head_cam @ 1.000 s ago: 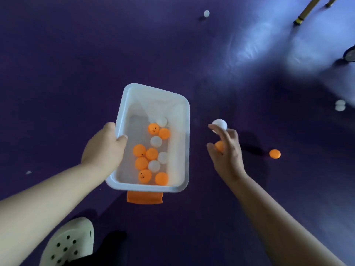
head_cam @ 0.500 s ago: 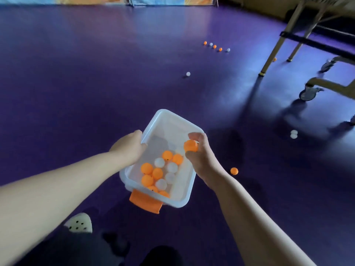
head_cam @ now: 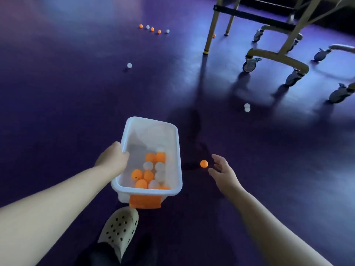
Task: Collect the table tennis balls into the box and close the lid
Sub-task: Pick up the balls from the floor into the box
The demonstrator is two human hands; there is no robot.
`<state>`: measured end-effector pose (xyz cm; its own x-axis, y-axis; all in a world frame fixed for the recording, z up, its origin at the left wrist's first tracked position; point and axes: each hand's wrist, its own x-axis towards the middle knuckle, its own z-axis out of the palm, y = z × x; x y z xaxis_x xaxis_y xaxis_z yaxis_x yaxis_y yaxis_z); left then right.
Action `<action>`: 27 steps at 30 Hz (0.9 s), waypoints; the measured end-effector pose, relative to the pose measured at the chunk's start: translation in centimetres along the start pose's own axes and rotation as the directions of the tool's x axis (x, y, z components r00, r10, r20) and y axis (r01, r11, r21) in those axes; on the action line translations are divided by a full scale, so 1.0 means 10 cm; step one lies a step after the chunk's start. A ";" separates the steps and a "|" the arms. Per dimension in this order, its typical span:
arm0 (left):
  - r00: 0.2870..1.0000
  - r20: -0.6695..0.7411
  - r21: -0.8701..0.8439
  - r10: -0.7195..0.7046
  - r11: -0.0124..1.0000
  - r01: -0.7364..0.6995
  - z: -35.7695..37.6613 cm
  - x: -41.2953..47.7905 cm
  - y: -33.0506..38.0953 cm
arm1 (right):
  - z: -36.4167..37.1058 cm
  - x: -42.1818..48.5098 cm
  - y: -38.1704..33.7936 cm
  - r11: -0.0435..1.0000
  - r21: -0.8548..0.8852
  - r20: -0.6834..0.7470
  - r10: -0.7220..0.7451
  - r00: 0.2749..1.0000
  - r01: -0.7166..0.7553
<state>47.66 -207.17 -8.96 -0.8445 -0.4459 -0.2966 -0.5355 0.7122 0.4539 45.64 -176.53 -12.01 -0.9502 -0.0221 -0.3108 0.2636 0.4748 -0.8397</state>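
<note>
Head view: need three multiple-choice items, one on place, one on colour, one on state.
1. The orange ball nearest the right hand is:
A) in the box
B) on the floor
C) in the palm

2. The latch at the box's near end is:
A) orange
B) green
C) black

3. The left hand:
A) grips the box's rim
B) hangs free
C) holds a ball

Answers:
1 B, the ball sits on the floor beside the outstretched fingers.
2 A, an orange tab shows below the near rim.
3 A, the hand wraps over the box's left rim.
</note>
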 end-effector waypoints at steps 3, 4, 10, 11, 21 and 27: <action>1.000 0.007 -0.014 0.020 1.000 -0.020 0.24 0.56 0.00 | 0.13 0.43 0.30 0.982 -0.157 -0.036 0.099 0.994 -0.103; 1.000 0.015 -0.027 0.023 0.999 -0.023 0.33 0.73 0.00 | 0.20 0.60 0.39 0.966 -0.233 -0.041 0.104 0.994 -0.111; 0.998 0.039 -0.086 0.051 0.995 -0.048 0.74 1.52 0.03 | 0.62 1.62 0.78 0.832 -0.515 0.015 0.248 0.969 -0.205; 0.997 0.050 -0.098 0.056 0.994 -0.051 0.78 1.61 0.05 | 0.67 1.74 0.81 0.794 -0.561 0.018 0.294 0.955 -0.234; 0.990 0.121 -0.092 0.075 0.994 -0.064 0.97 1.99 0.33 | 0.72 2.04 0.73 0.803 -0.482 -0.103 0.344 0.933 -0.349; 0.980 0.198 -0.040 -0.016 0.999 0.025 0.28 1.52 0.84 | 0.39 1.58 -0.79 0.982 -0.190 -0.140 -0.004 0.990 -0.022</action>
<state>30.32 -206.44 -11.99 -0.8171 -0.3409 -0.4648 -0.5561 0.6788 0.4796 29.20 -184.05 -11.98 -0.9653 0.0987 -0.2420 0.2485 0.6335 -0.7327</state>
